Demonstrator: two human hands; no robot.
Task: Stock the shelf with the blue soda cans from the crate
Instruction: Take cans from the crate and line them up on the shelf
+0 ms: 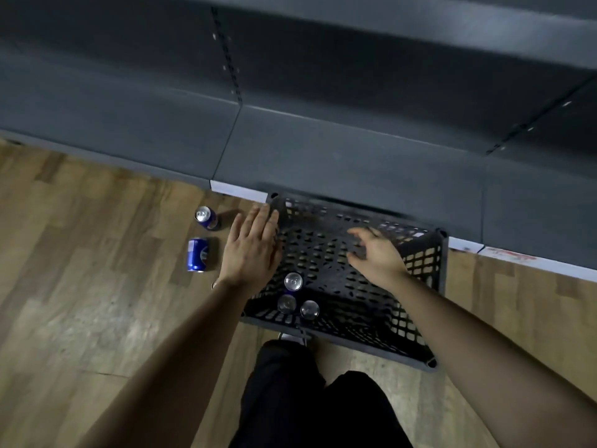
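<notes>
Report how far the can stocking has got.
Done: no can shows on the shelf yet. In hand: nothing; the left hand is at the rim of the crate and the right hand is over it, both holding nothing. Left: three cans stand in the crate, and an upright can and a tipped can are on the floor.

The crate (423,263) sat on the floor (80,253), just before the shelf (323,150). Three cans (293,281) stood in its near-left corner. Left of it, an upright can (205,216) stood behind a tipped can (197,254).
</notes>
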